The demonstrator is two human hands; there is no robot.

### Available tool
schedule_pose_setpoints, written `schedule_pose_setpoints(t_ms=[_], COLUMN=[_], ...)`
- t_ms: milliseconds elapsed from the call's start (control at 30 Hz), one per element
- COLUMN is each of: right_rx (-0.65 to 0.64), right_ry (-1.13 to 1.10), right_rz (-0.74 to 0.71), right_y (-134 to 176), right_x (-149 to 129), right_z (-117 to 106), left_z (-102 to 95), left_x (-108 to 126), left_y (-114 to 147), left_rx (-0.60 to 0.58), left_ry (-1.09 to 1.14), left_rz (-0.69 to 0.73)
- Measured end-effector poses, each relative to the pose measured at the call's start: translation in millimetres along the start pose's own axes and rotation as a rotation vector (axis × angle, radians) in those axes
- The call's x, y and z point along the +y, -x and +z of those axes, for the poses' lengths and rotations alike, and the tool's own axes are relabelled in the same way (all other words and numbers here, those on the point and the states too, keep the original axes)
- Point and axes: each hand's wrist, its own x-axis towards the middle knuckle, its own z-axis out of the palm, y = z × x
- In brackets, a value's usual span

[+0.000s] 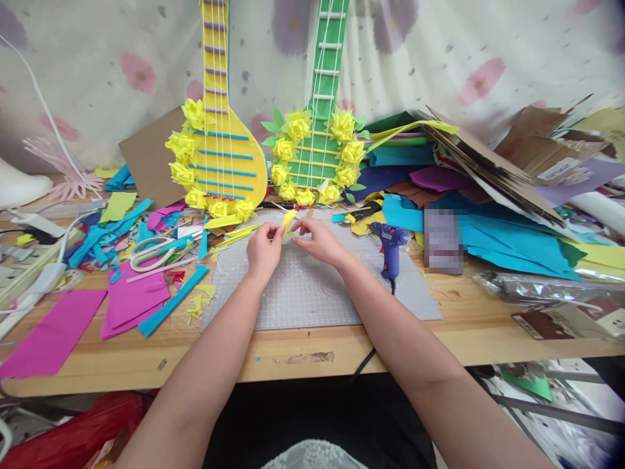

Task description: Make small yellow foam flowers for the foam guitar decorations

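Observation:
Above the grey cutting mat (303, 299), my two hands are close together around a small piece of yellow paper (289, 220). My left hand (265, 247) pinches it between thumb and fingers. The fingertips of my right hand (317, 240) meet at the paper's lower right side, closed on its edge. Behind the hands stand a yellow paper guitar (234, 153) and a green paper guitar (317, 148), both trimmed with yellow paper flowers. A blue hot glue gun (390, 251) stands on the mat, right of my right hand.
White-handled scissors (152, 253), magenta paper sheets (134, 296) and blue strips (173, 299) lie left of the mat. Blue paper (508, 234) and stacked cardboard (493, 169) fill the right side. A power strip (24, 260) lies at the far left.

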Motion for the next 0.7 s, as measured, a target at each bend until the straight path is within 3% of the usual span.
schedule_pose_setpoints(t_ms=[300, 433, 700], right_rx=[0.006, 0.030, 0.072], right_ry=[-0.140, -0.179, -0.126], right_rz=[0.001, 0.030, 0.092], right_y=[-1.6, -3.2, -4.1], right_x=[1.5, -1.9, 2.0], right_z=[4.0, -0.9, -3.2], left_z=[2.1, 3.6, 6.4], left_x=[-12.8, -6.3, 9.3], left_y=[-9.7, -7.6, -3.2], left_rx=[-0.037, -0.060, -0.115], left_ry=[0.248, 0.280, 0.611], left_rz=[-0.055, -0.084, -0.290])
